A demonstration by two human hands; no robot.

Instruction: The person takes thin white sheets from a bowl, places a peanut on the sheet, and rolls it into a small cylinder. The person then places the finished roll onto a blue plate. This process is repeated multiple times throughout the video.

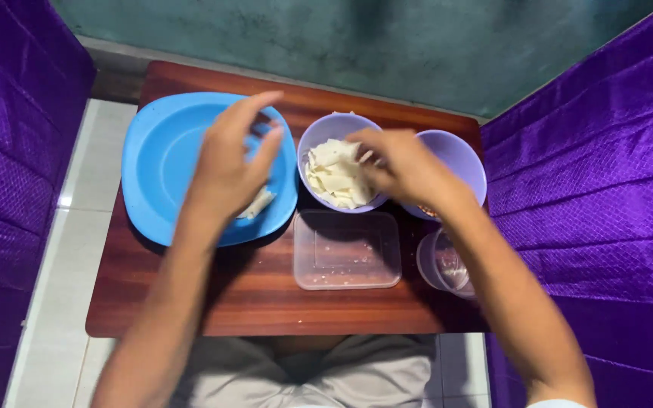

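My left hand [232, 162] hovers over the blue plate [162, 162] with fingers spread, holding nothing that I can see; a rolled pale wrapper [258, 202] lies on the plate just under it. My right hand [400, 166] reaches into the lilac bowl [319, 130] and pinches at the pale wrapper pieces [334, 175] piled in it. Whether a piece is lifted is unclear.
A second lilac bowl [459, 155] stands behind my right wrist. A clear rectangular tub [346, 251] and a small clear cup [440, 264] sit on the brown wooden table [190, 302]. Purple cushions flank both sides; a teal wall is at the back.
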